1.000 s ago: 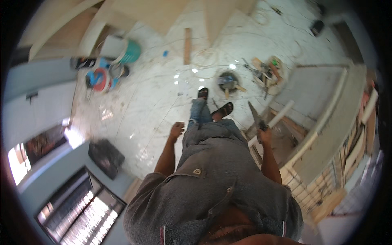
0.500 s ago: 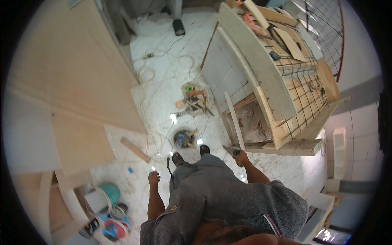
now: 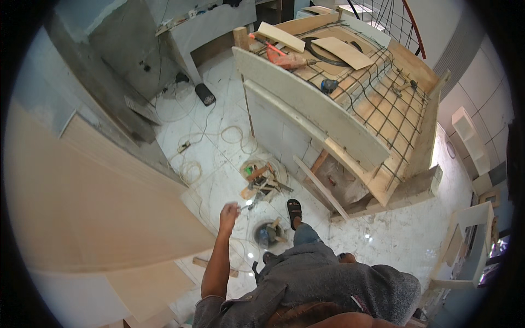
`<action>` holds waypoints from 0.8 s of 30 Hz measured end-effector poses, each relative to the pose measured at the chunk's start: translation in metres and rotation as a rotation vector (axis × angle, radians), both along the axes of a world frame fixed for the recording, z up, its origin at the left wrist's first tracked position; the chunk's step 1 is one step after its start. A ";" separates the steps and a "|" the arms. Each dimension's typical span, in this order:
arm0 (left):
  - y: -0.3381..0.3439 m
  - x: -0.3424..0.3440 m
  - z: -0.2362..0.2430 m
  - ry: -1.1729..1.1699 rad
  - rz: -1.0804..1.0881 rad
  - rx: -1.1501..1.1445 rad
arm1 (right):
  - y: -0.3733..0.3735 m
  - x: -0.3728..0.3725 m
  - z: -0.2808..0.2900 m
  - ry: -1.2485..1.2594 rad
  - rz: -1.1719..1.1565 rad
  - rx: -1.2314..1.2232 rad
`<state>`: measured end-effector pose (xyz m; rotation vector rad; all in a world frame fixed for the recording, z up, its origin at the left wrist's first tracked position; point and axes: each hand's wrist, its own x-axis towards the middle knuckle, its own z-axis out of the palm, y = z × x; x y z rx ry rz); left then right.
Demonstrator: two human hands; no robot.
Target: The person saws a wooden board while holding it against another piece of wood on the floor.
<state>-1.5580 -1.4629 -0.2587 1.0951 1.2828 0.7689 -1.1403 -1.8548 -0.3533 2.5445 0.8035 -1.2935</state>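
My left hand [image 3: 228,216] is stretched forward over the tiled floor, fingers loosely bent and a little blurred, with nothing seen in them. Beyond it on the floor lies a heap of hand tools [image 3: 262,177], partly in a round pale tray or bag. A dark bucket [image 3: 268,233] with wooden handles sticking out stands near my feet. Only a small part of my right hand [image 3: 345,257] shows past my grey shirt. Its fingers, and anything in them, are hidden.
At right stands a wooden form [image 3: 385,199] with a rebar grid [image 3: 396,123], a red power drill [image 3: 284,59] and loose boards on top. A plank [image 3: 320,187] leans against it. Large plywood sheets [image 3: 104,213] fill the left. Pale cable [image 3: 235,134] coils across the floor.
I have stepped forward, and my view has turned toward the form. My left hand has swung forward and up. The right hand, earlier holding a flat-bladed tool, has dropped back behind my shirt.
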 end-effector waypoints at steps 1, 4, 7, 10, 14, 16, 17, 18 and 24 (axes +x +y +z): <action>0.037 0.030 0.036 -0.040 -0.029 0.049 | 0.010 0.005 -0.001 -0.011 -0.030 0.008; 0.138 0.127 0.140 -0.197 -0.124 0.223 | 0.047 0.032 -0.019 0.018 -0.141 0.026; 0.223 0.227 0.219 -0.357 -0.175 0.290 | 0.092 0.069 -0.033 0.054 -0.217 0.062; 0.312 0.317 0.261 -0.506 -0.216 0.236 | 0.148 0.103 -0.043 0.103 -0.266 0.117; 0.486 0.405 0.229 -0.513 -0.206 0.064 | 0.217 0.140 -0.052 0.149 -0.286 0.180; 0.540 0.453 0.219 -0.446 -0.088 -0.028 | 0.232 0.155 -0.055 0.154 -0.317 0.191; 0.553 0.483 0.219 -0.404 0.023 -0.067 | 0.233 0.161 -0.055 0.150 -0.338 0.190; 0.565 0.507 0.220 -0.357 0.136 -0.105 | 0.237 0.165 -0.056 0.149 -0.359 0.193; 0.639 0.547 0.188 -0.513 0.190 -0.061 | 0.243 0.175 -0.060 0.166 -0.418 0.171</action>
